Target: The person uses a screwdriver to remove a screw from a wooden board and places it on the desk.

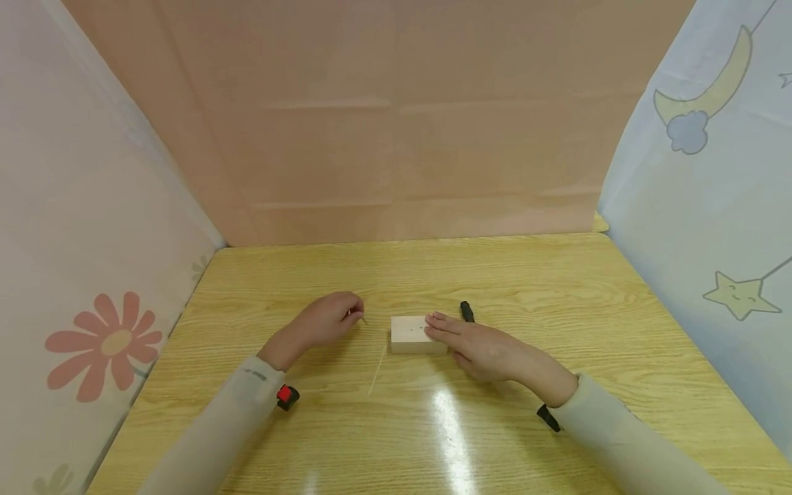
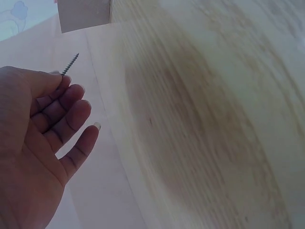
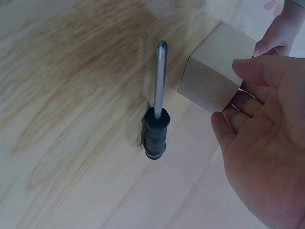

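Observation:
My left hand point(image 1: 326, 320) is left of a pale wooden block point(image 1: 408, 337), apart from it. Between thumb and index finger it pinches a small metal screw point(image 2: 71, 63), whose threaded point sticks out past the fingertips; the other fingers are loosely bent. On the table, the block lies flat with small dark marks on its top. My right hand point(image 1: 485, 347) grips the block's right end, its fingers across the top. In the right wrist view the thumb lies against one face of the block point(image 3: 209, 88), with the fingers at another side.
Just beyond the right hand lies a screwdriver point(image 3: 156, 129) with a black handle and metal shaft. A thin pale line point(image 1: 377, 371) runs along the wooden table point(image 1: 322, 440) left of the block. A pinkish sheet point(image 1: 396, 137) hangs behind the table, with patterned sheets at both sides.

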The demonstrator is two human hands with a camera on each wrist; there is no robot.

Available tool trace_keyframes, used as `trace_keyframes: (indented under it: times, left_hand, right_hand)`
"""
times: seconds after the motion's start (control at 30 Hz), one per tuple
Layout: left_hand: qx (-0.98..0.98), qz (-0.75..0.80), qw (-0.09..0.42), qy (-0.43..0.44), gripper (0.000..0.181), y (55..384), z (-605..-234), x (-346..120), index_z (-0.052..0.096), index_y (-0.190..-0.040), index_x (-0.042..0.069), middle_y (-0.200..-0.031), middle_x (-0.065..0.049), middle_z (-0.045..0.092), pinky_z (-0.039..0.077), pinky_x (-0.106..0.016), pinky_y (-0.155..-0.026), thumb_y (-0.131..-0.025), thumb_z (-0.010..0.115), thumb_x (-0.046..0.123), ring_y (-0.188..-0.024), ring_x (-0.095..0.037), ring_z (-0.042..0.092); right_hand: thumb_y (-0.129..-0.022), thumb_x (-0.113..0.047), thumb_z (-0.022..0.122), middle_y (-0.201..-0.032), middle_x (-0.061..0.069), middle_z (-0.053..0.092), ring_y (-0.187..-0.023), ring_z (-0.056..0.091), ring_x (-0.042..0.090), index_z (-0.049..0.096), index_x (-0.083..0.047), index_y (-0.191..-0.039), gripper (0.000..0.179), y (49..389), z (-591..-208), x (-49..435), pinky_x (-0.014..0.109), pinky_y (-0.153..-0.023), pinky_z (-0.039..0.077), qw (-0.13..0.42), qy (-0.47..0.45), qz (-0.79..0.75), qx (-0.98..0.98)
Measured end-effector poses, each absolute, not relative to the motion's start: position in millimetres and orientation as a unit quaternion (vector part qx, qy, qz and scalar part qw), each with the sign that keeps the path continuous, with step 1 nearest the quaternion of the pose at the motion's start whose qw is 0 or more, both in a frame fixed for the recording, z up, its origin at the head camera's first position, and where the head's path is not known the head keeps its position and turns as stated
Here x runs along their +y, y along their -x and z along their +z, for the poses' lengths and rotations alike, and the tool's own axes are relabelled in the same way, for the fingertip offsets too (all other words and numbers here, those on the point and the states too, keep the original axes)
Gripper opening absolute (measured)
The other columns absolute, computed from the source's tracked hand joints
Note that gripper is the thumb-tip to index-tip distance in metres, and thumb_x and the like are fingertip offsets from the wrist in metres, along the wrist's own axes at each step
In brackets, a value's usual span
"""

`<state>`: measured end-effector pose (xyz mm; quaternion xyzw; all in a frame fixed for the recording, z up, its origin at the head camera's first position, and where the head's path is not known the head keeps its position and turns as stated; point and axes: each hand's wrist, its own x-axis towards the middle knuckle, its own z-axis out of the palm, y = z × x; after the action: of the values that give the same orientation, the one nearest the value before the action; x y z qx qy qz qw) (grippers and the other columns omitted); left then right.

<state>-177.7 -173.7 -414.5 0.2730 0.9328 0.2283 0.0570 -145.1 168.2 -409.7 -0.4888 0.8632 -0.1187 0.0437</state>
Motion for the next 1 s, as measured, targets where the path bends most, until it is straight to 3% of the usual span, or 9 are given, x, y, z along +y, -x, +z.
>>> trace_keyframes:
  times: [0.3, 0.5, 0.83, 1.0]
  left_hand:
    - [0.929, 0.224, 0.094, -0.280, 0.012, 174.7, -425.3, -178.6, 0.070, -0.098, 0.014, -0.091, 0.006, 0.066, 0.050, -0.032, -0.076, -0.103, 0.060, 0.017, -0.081, -0.009, 0.056]
    - [0.924, 0.217, 0.112, -0.293, 0.012, 170.4, -429.8, -177.6, 0.072, -0.103, 0.014, -0.100, 0.005, 0.068, 0.052, -0.035, -0.084, -0.103, 0.061, 0.018, -0.091, -0.011, 0.061]
    - [0.907, 0.225, 0.111, -0.338, 0.010, 170.3, -434.7, -171.8, 0.072, -0.100, 0.017, -0.099, 0.008, 0.065, 0.052, -0.033, -0.086, -0.102, 0.063, 0.013, -0.092, -0.009, 0.059]
    - [0.903, 0.234, 0.136, -0.333, 0.010, 173.3, -439.0, -168.4, 0.067, -0.099, 0.017, -0.096, 0.009, 0.060, 0.050, -0.031, -0.084, -0.103, 0.060, 0.013, -0.089, -0.010, 0.055]
  right_hand:
    - [-0.099, 0.000, 0.057, -0.159, 0.017, 0.039, -0.147, 0.037, 0.033, 0.046, 0.001, -0.150, 0.052, 143.3, -409.3, 168.3, 0.048, -0.112, 0.041, 0.035, 0.494, -0.119, 0.861]
    - [-0.099, 0.002, 0.057, -0.159, 0.017, 0.039, -0.147, 0.037, 0.033, 0.045, 0.001, -0.150, 0.052, 143.1, -410.4, 168.7, 0.048, -0.112, 0.041, 0.036, 0.498, -0.126, 0.857]
    - [-0.100, 0.001, 0.054, -0.158, 0.018, 0.039, -0.147, 0.036, 0.034, 0.046, 0.002, -0.149, 0.050, 145.4, -400.9, 166.9, 0.049, -0.113, 0.039, 0.067, 0.483, -0.120, 0.865]
    - [-0.101, -0.001, 0.052, -0.159, 0.018, 0.038, -0.147, 0.035, 0.034, 0.046, 0.001, -0.149, 0.049, 146.9, -392.6, 164.7, 0.050, -0.114, 0.038, 0.105, 0.467, -0.121, 0.869]
